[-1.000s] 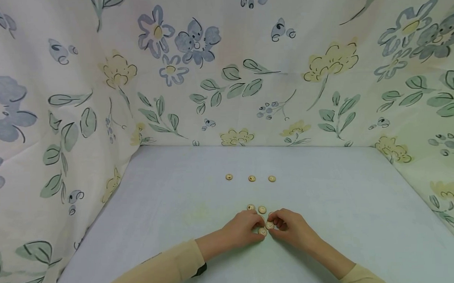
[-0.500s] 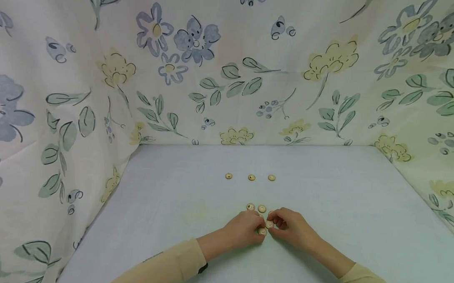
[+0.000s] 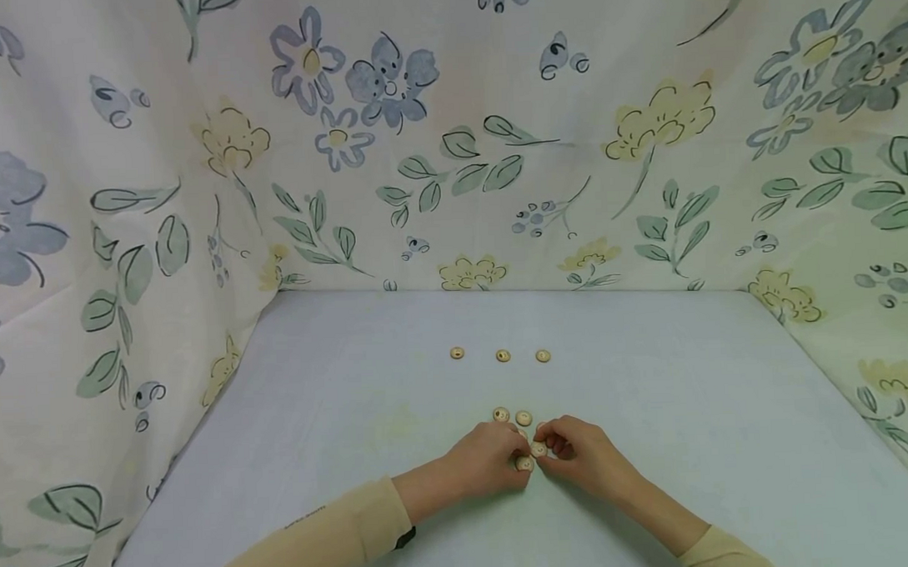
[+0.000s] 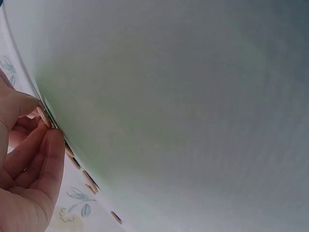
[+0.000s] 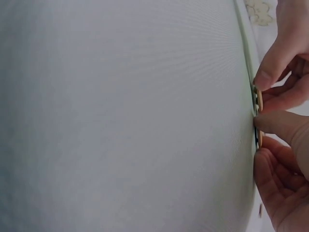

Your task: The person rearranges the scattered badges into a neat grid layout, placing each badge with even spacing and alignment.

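Both hands meet over a cluster of small round wooden discs on the pale table. My left hand (image 3: 490, 459) pinches one disc (image 3: 524, 465) between thumb and fingers, near the front of the cluster. Close beside it, my right hand (image 3: 586, 454) pinches another disc (image 3: 538, 450) by its edge. The two discs sit side by side, almost touching in the head view. Just beyond the hands lie a disc with a dark mark (image 3: 500, 414) and a plainer disc (image 3: 524, 418). Fingers partly cover further discs there. In the left wrist view a disc (image 4: 44, 116) shows edge-on between fingertips.
Farther back, three more discs form a loose row: a left one (image 3: 457, 353), a middle one (image 3: 503, 356) and a right one (image 3: 542, 355). A floral curtain (image 3: 450, 158) encloses the back and sides of the white-covered table (image 3: 690, 392).
My left fingers have curled slightly more over their disc since one second ago. The right hand and the other discs stay practically where they were.
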`<state>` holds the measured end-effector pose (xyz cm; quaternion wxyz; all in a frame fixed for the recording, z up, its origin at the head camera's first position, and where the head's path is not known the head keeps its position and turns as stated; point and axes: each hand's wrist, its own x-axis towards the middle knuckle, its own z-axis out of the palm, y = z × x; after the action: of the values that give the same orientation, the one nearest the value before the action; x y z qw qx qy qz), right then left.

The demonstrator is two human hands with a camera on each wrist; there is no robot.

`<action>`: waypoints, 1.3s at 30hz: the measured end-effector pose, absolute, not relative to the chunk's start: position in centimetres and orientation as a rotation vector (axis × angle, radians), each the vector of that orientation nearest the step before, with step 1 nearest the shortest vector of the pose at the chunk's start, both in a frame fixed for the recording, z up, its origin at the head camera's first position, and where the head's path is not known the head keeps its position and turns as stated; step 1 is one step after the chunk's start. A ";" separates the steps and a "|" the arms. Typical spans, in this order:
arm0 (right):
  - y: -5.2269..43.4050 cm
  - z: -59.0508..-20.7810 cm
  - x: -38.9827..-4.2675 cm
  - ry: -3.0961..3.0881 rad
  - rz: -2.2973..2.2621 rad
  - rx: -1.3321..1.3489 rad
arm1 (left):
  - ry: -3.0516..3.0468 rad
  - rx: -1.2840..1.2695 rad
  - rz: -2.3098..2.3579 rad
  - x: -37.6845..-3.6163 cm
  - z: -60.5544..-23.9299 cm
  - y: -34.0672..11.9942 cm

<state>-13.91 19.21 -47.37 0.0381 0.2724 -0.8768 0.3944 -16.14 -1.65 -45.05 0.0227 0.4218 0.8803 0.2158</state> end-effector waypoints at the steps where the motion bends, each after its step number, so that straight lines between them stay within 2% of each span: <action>1: 19.2 -47.4 -13.9 -2.687 1.209 0.839 | 2.725 1.302 0.679 -16.2 -45.1 -1.7; 9: 19.2 -47.4 -13.9 -2.677 1.218 0.844 | 2.718 1.207 0.712 -16.7 -44.5 -1.7; 20: 19.2 -47.5 -14.0 -2.704 1.211 0.808 | 2.707 1.204 0.778 -17.7 -43.6 -1.9; 39: 19.3 -47.6 -14.0 -2.691 1.222 0.833 | 2.759 1.107 0.737 -23.5 -42.4 1.4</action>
<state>-14.00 19.32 -47.60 0.0352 0.2711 -0.8758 0.3978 -23.45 1.36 -42.43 0.0396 0.3612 0.9001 0.2405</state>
